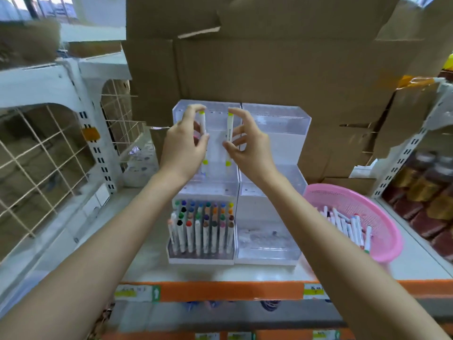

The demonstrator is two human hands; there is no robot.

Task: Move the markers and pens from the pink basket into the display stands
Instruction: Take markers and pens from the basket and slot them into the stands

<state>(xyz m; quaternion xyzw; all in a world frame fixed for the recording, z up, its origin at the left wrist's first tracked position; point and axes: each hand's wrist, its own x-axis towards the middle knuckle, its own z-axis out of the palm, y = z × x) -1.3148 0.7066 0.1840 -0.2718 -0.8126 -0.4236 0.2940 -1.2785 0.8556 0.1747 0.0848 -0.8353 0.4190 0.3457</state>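
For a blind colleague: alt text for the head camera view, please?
The left hand holds a white, yellow-green-capped marker and the right hand a matching marker, both upright at the top tier of a clear acrylic display stand whose lowest tier holds colour-capped markers. A round pink plastic basket of more markers sits to its right.

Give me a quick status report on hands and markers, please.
Left hand pinches left marker, right hand pinches right marker, both upright. Both at left stand upper tier. More markers in pink basket. Nothing blocking.
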